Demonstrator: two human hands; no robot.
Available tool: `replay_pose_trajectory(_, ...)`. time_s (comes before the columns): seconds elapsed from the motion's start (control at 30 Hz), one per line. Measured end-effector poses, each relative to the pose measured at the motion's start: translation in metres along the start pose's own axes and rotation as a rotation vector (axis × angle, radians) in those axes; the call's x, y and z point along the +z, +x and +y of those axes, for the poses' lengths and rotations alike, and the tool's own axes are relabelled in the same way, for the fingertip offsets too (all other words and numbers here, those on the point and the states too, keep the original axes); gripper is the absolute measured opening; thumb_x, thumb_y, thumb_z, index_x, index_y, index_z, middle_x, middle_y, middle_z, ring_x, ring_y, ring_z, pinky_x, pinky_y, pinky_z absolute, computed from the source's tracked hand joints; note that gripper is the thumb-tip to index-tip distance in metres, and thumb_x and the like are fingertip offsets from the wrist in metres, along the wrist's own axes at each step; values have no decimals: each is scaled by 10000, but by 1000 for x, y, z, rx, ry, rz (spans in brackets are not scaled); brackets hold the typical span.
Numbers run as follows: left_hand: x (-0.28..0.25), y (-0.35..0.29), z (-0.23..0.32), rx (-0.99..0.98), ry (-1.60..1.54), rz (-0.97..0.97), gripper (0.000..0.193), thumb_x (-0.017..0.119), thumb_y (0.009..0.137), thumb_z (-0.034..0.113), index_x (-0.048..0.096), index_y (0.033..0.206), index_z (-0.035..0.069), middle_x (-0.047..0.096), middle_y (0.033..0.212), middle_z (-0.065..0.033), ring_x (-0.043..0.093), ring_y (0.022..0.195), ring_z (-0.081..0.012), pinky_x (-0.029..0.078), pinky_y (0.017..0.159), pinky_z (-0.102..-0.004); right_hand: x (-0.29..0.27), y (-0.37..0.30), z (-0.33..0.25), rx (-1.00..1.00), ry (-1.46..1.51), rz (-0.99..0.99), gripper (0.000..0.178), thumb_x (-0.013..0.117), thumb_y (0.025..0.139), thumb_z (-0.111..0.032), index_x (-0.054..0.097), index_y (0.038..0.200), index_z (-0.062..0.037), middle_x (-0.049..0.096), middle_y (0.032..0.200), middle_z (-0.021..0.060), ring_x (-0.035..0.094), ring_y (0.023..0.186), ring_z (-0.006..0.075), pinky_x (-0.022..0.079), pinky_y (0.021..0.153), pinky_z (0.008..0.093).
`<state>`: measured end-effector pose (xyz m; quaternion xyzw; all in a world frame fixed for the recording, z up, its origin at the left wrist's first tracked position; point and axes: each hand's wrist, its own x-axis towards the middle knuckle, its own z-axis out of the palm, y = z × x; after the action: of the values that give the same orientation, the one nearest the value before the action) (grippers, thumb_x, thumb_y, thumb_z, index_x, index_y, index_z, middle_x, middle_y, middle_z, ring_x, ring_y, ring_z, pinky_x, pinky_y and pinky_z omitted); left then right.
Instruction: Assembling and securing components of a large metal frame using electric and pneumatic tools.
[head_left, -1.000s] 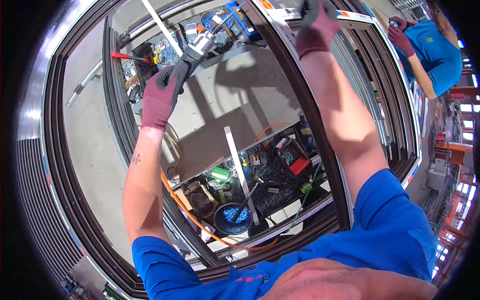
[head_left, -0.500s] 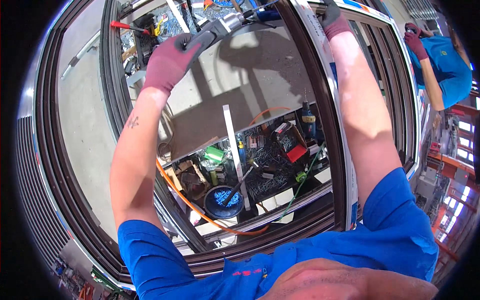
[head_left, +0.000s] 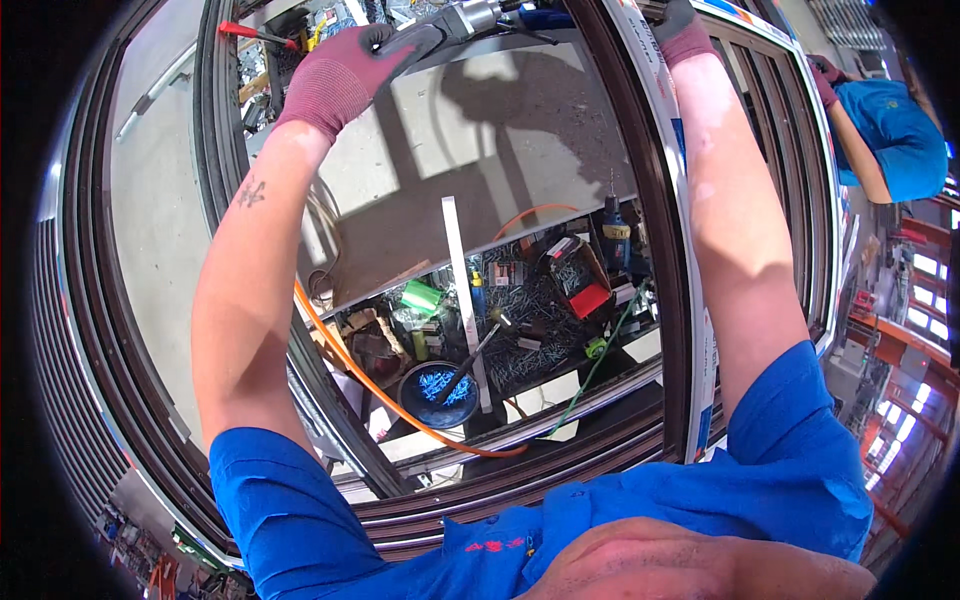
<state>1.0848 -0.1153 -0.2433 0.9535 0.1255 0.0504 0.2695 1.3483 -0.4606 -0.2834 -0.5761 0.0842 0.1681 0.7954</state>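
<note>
My left hand (head_left: 345, 75), in a maroon glove with a dark grey palm, is closed round the grip of a power drill (head_left: 475, 17). The drill's grey metal front points right, toward a dark frame bar (head_left: 640, 140). Its tip lies at the picture's upper edge, so whether it touches the bar is unclear. My right hand (head_left: 686, 35), gloved alike, is closed on the far end of this bar, beside the white film strip on it. Some of its fingers are cut off by the upper edge.
Below the frame, a bench (head_left: 400, 230) bears loose screws, a black bowl (head_left: 412, 400) of blue pieces with a brush, a blue cordless drill (head_left: 616, 235), and a red box (head_left: 588, 300). An orange hose (head_left: 345, 350) crosses the frame. A co-worker (head_left: 880, 130) stands at far right.
My left hand has moved farther away with the drill. My right hand has shifted slightly right and stays at the bar. The whole view has tilted a little.
</note>
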Motion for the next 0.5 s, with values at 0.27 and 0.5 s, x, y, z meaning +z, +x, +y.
replay_pose_trajectory(0.27,2,3,-5,50,37,12,647,701,1009,608,771,1369,75,779,1284,-225,726,1224,-420,572,1080,-476,2,-2,-5,-86,-50,33,524,819,1009,-400,699,1358,-29,796,1134,132,744,999,319,605,869,463)
replay_pose_trajectory(0.5,3,7,-9,83,69,37,630,712,1003,600,763,1397,110,779,1295,-211,734,1212,-411,574,1087,-477,3,-4,-17,-172,-80,67,535,825,1004,-405,700,1359,-25,798,1129,133,744,997,321,604,871,466)
